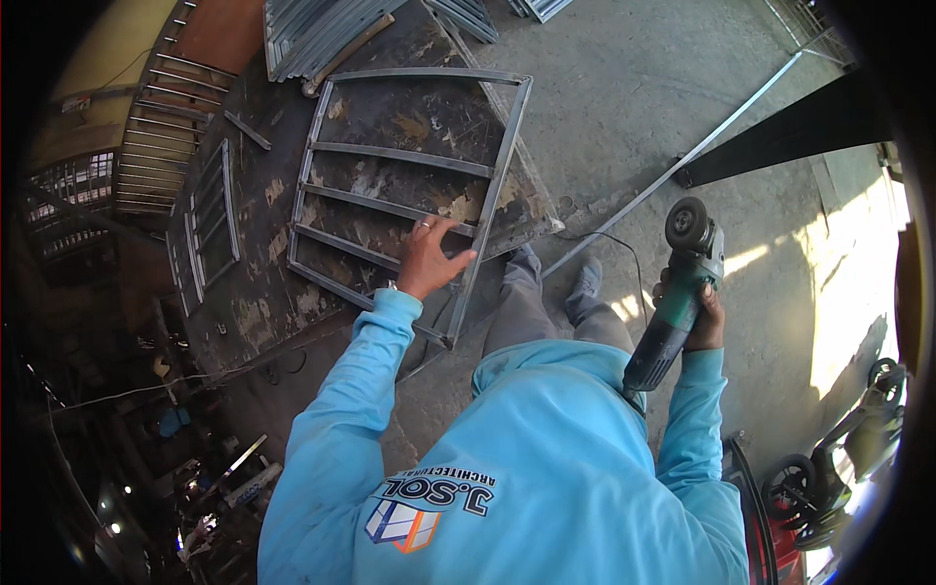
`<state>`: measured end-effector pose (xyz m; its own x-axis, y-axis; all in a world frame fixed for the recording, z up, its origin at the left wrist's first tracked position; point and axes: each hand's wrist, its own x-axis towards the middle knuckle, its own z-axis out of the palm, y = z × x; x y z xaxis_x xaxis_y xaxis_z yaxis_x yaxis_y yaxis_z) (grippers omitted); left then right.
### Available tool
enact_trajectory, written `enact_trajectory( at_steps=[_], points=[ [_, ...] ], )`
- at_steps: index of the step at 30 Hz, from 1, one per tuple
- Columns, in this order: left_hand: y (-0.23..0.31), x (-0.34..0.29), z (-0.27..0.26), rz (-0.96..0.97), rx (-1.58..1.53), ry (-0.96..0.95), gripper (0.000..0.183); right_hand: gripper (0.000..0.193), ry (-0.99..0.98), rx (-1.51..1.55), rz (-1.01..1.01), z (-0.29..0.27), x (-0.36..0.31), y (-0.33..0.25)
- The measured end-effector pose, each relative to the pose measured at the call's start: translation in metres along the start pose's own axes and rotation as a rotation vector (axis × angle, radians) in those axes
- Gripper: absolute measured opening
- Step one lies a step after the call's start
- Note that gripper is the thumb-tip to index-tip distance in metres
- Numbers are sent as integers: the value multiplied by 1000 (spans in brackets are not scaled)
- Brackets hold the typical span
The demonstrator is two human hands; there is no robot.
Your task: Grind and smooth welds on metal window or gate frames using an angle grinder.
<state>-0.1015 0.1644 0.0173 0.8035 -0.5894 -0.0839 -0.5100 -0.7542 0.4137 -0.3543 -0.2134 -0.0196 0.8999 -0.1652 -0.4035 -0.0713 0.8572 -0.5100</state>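
Observation:
A welded metal frame (392, 206) with several crossbars lies on a dark, worn tabletop (258, 307), its near corner jutting past the table's edge. My left hand (429, 259) is over the frame's near side, fingers apart, by the end of a crossbar; whether the fingertips touch the metal I cannot make out. In my right hand (710, 317) is a green and black angle grinder (680, 302), held upright away from the frame with its disc (686, 224) at the top. The fingers wrap round the grinder's body and are partly hidden behind it.
A smaller metal frame (213, 224) lies on the table's left part. Metal bars (322, 34) are stacked at its far end. A long metal bar (682, 161) slants across the concrete floor beside a dark post (790, 132). The grinder's cord (636, 255) trails near my feet. A wheeled vehicle (809, 487) stands lower right.

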Motion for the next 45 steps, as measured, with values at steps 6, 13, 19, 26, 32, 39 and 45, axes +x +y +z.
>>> enact_trajectory(
  at_steps=[6,13,19,26,32,39,45],
  points=[
    [19,14,32,-35,195,18,42,83,83,17,13,11,5,-1],
    [18,68,51,-121,144,78,45,78,107,-41,29,25,5,3],
    [18,107,49,-321,-77,-36,64,76,129,-132,12,33,1,5],
    [5,117,47,-275,-187,301,61,77,167,-155,1,49,5,4],
    [-35,119,-2,201,72,-93,42,77,140,-233,-11,60,11,9],
    [-32,126,9,272,-154,-156,32,73,282,-320,9,51,30,36],
    [-16,148,12,366,-261,-280,36,87,317,-816,-136,47,88,39]
  ],
)
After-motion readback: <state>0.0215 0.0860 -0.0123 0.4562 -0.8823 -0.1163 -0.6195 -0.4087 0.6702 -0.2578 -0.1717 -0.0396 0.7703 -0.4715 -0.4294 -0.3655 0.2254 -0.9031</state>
